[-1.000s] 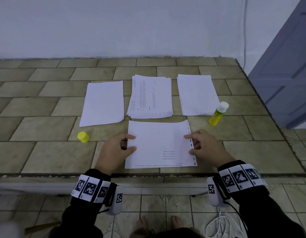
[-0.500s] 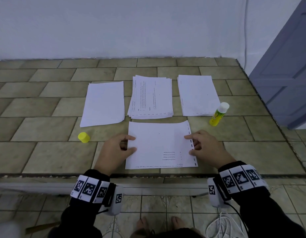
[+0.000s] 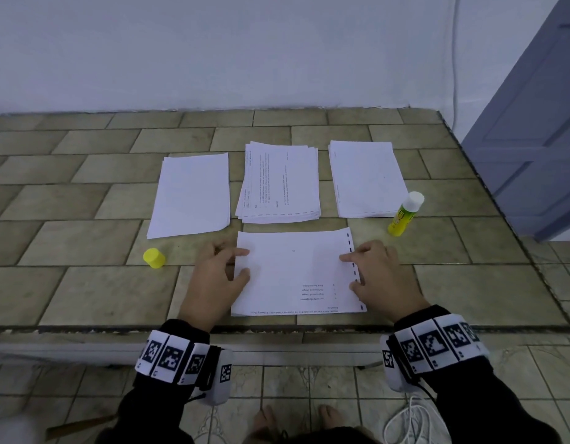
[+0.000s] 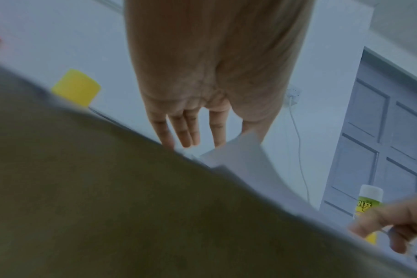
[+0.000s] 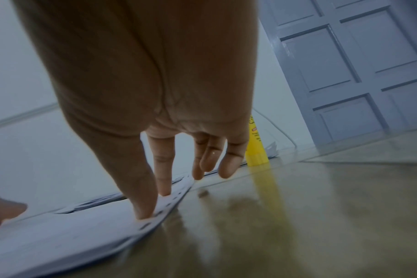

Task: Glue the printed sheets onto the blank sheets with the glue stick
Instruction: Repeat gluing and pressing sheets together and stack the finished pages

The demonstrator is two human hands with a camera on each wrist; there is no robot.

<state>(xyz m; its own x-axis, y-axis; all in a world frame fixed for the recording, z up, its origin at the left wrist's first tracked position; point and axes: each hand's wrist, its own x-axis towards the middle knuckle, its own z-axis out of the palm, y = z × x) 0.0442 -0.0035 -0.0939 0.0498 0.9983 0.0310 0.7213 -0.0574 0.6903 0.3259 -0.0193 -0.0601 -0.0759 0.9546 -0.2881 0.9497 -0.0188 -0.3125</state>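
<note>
A printed sheet (image 3: 296, 270) lies flat near the table's front edge, text toward me and punched holes along its right side. My left hand (image 3: 243, 262) rests its index finger and thumb on the sheet's left edge, fingers fairly straight. My right hand (image 3: 349, 272) presses index finger and thumb onto the punched right edge (image 5: 169, 205). The yellow glue stick (image 3: 405, 217) stands uncapped at the right, beyond my right hand, and nobody holds it. Its yellow cap (image 3: 154, 257) sits left of my left hand. In the left wrist view the left hand (image 4: 191, 135) shows straight fingers.
Three paper stacks lie behind the sheet: blank sheets (image 3: 190, 193) on the left, printed sheets (image 3: 280, 184) in the middle, another stack (image 3: 366, 179) on the right. The tiled table (image 3: 85, 283) ends at a wall behind; a grey door (image 3: 533, 139) stands right.
</note>
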